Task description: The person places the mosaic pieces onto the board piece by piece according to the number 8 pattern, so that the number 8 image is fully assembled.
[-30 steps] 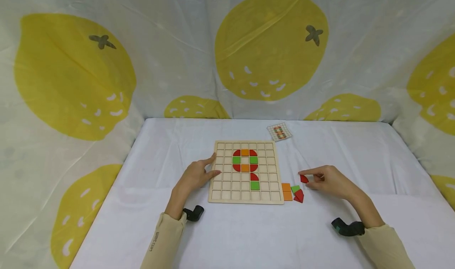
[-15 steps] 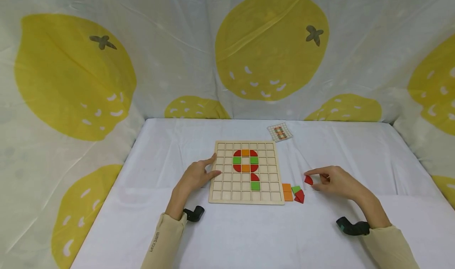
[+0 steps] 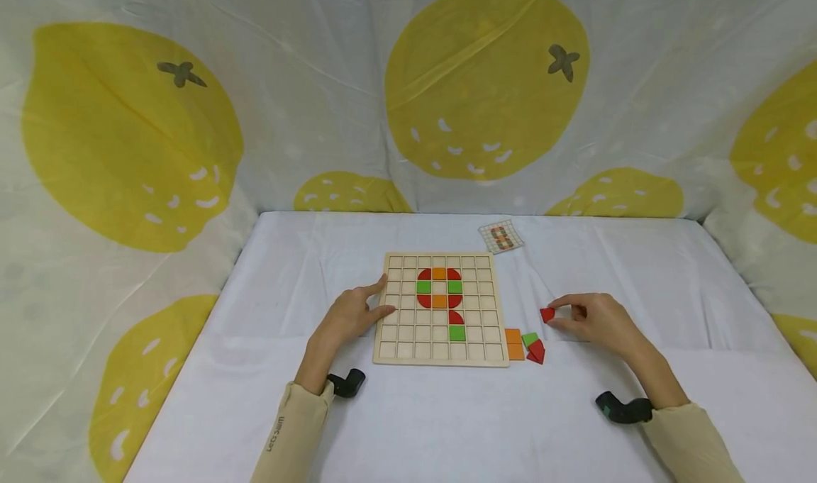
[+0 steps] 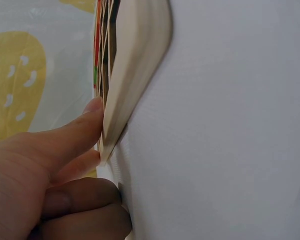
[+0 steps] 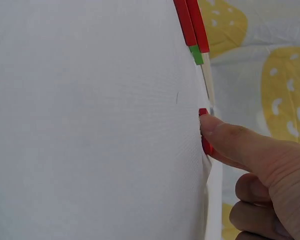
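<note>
A wooden grid board (image 3: 396, 352) lies on the table, with red quarter-round, green and orange square tiles in a ring and two more tiles below it. My left hand (image 3: 347, 318) is at the board's left edge. Its thumb rests on the frame and its index finger touches the side, while the other fingers fold beneath in the left wrist view. Right of the board, my right hand (image 3: 593, 318) pinches a red quarter-round tile (image 3: 547, 315) between thumb and index finger. In the right wrist view this red tile (image 5: 205, 145) is close to the cloth, partly covered by the thumb.
Orange square tiles (image 3: 514, 344) lie against the board's right edge. Beside them are a green tile (image 3: 529, 339) and a small stack of red tiles (image 3: 537, 351). A pattern card (image 3: 501, 237) lies behind the board. The white cloth's back edge meets a lemon-print curtain (image 3: 485, 86).
My right hand shifts slightly right, then back left, and the red tile turns in its fingertips. The left hand and the board stay in place.
</note>
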`<action>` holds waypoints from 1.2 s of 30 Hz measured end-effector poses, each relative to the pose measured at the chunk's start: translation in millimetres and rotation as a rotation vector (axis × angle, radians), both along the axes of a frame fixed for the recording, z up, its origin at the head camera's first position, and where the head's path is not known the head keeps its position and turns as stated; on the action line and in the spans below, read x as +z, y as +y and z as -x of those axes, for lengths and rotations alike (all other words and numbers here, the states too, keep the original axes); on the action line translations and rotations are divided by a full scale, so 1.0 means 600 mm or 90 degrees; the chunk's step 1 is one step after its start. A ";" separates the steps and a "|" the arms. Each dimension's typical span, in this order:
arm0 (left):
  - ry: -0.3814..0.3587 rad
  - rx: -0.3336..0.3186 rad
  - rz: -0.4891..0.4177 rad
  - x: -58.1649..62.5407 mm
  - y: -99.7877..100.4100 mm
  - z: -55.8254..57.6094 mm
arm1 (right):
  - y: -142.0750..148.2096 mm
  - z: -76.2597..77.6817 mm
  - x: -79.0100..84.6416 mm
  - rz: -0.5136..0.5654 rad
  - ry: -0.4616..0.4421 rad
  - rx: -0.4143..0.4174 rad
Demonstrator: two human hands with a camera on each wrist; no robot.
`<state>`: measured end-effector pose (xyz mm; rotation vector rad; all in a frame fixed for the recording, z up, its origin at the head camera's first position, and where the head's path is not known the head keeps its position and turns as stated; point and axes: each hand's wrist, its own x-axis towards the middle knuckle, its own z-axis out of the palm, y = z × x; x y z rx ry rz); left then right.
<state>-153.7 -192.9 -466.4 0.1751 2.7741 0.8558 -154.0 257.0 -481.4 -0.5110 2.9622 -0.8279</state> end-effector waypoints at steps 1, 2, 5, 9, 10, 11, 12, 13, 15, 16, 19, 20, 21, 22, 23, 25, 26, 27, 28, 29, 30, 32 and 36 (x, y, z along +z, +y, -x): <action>0.002 -0.001 -0.001 0.000 0.000 0.000 | -0.001 0.000 -0.001 0.001 0.005 -0.005; 0.002 -0.001 -0.001 0.000 0.000 0.001 | -0.001 0.001 -0.002 0.004 0.008 -0.008; 0.003 -0.004 -0.001 0.000 0.000 0.002 | 0.000 0.001 -0.005 0.024 -0.003 -0.009; 0.002 -0.007 0.000 -0.001 0.001 0.002 | 0.003 0.001 -0.009 0.070 -0.044 -0.003; 0.002 -0.007 0.000 -0.001 0.001 0.002 | 0.004 0.001 -0.010 0.080 -0.053 -0.004; 0.002 -0.008 0.000 -0.001 0.001 0.002 | 0.004 0.002 -0.011 0.088 -0.057 -0.006; 0.002 -0.009 0.000 -0.001 0.001 0.003 | 0.005 0.002 -0.012 0.092 -0.059 -0.006; 0.002 -0.009 0.001 -0.001 0.001 0.003 | 0.004 0.002 -0.013 0.093 -0.058 -0.006; 0.001 -0.010 0.002 -0.001 0.002 0.003 | 0.004 0.002 -0.012 0.091 -0.055 -0.006; 0.000 -0.009 0.003 -0.001 0.003 0.003 | 0.003 0.003 -0.012 0.089 -0.054 -0.005; -0.004 -0.007 0.005 0.000 0.003 0.003 | 0.000 0.002 -0.008 0.077 -0.048 -0.003; -0.005 -0.007 0.006 0.001 0.003 0.003 | -0.002 0.002 -0.005 0.073 -0.044 -0.005; -0.005 -0.005 0.007 0.001 0.003 0.004 | -0.005 0.002 -0.002 0.073 -0.043 -0.005; -0.005 -0.005 0.008 0.002 0.003 0.004 | -0.009 0.002 0.001 0.075 -0.041 -0.004; -0.003 -0.005 0.009 0.002 0.003 0.004 | -0.013 0.001 0.005 0.078 -0.042 -0.002; 0.000 -0.006 0.010 0.002 0.002 0.004 | -0.026 -0.001 0.011 0.088 -0.042 0.013; 0.000 -0.005 0.009 0.002 0.002 0.003 | -0.035 -0.004 0.014 0.095 -0.044 0.022; 0.000 -0.003 0.009 0.002 0.002 0.003 | -0.045 -0.007 0.017 0.102 -0.048 0.035; -0.001 -0.003 0.007 0.001 0.002 0.003 | -0.056 -0.011 0.020 0.109 -0.051 0.050; -0.002 -0.002 0.007 0.000 0.001 0.003 | -0.069 -0.014 0.022 0.117 -0.055 0.066; -0.002 -0.001 0.006 0.000 0.001 0.002 | -0.082 -0.018 0.024 0.122 -0.053 0.085; -0.005 0.001 0.006 -0.001 0.000 0.002 | -0.111 -0.025 0.028 0.130 -0.049 0.121; -0.002 -0.003 0.009 -0.002 0.000 0.002 | -0.162 -0.034 0.026 0.115 -0.034 0.203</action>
